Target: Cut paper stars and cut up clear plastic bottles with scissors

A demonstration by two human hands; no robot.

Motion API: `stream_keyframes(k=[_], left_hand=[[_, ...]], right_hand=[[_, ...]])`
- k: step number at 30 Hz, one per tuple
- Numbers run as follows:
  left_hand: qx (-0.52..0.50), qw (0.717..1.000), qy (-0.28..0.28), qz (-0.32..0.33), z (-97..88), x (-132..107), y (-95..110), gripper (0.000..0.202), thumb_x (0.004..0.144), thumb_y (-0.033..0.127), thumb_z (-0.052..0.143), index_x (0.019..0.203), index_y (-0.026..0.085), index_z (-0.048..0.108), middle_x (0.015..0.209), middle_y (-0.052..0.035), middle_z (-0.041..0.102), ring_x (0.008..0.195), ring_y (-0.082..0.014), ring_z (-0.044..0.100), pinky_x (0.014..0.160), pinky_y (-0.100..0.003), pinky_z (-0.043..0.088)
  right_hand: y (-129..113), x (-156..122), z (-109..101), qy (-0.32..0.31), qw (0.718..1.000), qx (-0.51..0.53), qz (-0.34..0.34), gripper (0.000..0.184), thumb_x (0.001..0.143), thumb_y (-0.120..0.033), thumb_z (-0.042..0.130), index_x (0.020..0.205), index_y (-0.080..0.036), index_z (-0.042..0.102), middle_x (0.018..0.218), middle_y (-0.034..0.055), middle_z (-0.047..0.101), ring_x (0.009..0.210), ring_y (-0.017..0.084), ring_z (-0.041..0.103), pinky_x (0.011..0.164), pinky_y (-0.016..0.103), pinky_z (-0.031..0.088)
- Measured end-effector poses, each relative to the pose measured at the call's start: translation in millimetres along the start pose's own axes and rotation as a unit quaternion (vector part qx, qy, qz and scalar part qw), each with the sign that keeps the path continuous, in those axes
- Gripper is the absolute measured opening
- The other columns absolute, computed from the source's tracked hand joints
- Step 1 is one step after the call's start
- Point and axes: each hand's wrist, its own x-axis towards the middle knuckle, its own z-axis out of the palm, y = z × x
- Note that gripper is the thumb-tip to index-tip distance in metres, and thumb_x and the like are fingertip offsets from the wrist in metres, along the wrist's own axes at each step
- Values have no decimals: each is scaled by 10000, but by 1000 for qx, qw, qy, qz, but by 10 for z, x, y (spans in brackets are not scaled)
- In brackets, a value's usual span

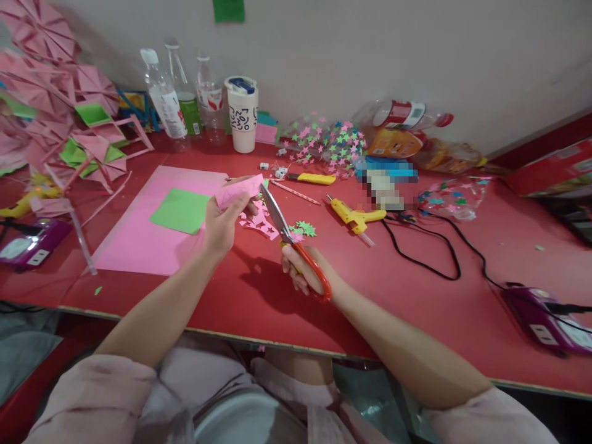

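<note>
My left hand (222, 223) pinches a small piece of pink paper (238, 190) above the red table. In my right hand (300, 266) is a pair of scissors (283, 225) with orange handles. Its blades point up and left, and the tips are at the right edge of the pink paper; whether they touch it I cannot tell. Below lie pink paper scraps (261, 223) with cut-outs and several green paper stars (303, 229). Under my left wrist are a large pink sheet (134, 243) and a green paper square (180, 211).
A yellow glue gun (354, 216) and a yellow utility knife (317, 179) lie to the right. Bottles (164, 102), a white cup (243, 117) and bags of paper stars (345, 145) line the wall. Pink folded paper shapes (50, 80) stand left; a purple power strip (548, 317) sits right.
</note>
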Motion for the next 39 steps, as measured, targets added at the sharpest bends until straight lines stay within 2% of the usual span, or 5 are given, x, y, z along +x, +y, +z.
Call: stream_keyframes(k=[4,8,17,24,39], left_hand=[[49,998,-9,34,14,-28,34,253,750,407,669,863,182,658,717,-4,647,555,-68,559,529,-203,464],[86,995,34,26,37,-34,56,269,790,428,627,747,163,645,582,13,598,525,-64,540,520,-191,455],[48,998,50,2,7,20,36,218,786,393,645,751,186,584,583,34,591,461,-56,522,439,-189,414],[93,994,40,-40,11,-4,52,287,813,348,596,595,163,584,465,30,528,413,-53,483,407,-187,376],[-2,991,51,-121,23,51,101,262,742,289,623,521,165,557,444,45,509,350,-23,390,334,-177,250]], right_hand=[[33,2,-1,-36,999,31,-14,537,818,-700,425,616,-203,466,310,-113,320,241,62,351,357,207,392],[47,7,0,-54,998,26,-19,536,834,-695,395,624,-206,462,312,-113,326,241,57,342,361,201,394],[-21,-22,6,-17,998,-53,3,482,832,-629,466,604,-204,458,311,-94,371,258,69,390,369,207,388],[-64,-30,0,15,998,-64,15,493,785,-654,508,596,-202,459,320,-91,374,265,66,378,349,202,347],[-93,-8,-51,15,994,-108,21,462,798,-615,503,609,-193,500,337,-81,391,284,75,412,361,212,360]])
